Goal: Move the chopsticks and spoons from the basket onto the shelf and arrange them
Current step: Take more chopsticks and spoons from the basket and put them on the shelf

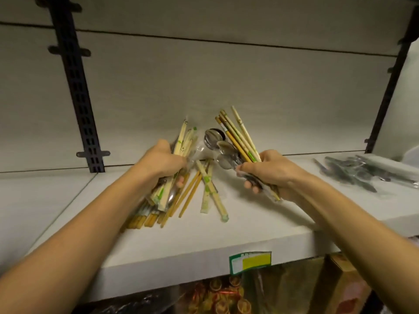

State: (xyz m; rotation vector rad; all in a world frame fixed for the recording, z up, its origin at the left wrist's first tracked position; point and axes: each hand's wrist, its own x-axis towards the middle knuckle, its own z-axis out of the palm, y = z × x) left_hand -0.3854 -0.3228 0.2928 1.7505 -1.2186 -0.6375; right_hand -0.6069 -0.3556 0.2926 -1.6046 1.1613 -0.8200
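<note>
1. Left hand (162, 163), fingers curled tight round a bundle of chopsticks (181, 143), tips fanning toward 12 o'clock.
2. Right hand (269, 171), fingers wrapped round spoons (215, 138) and more chopsticks, pointing toward 11 o'clock.
3. Both bundles above the white shelf (249, 232), apart.
4. Loose sticks (209, 189) lying on the shelf between the hands.
5. Dark wrapped cutlery (353, 173) at 3 o'clock on the shelf.
6. Green-yellow label (250, 261) on the shelf's front edge at 6 o'clock.

Shop, white shelf (204, 243) with price label (250, 262), slotted uprights (78, 91)
</note>
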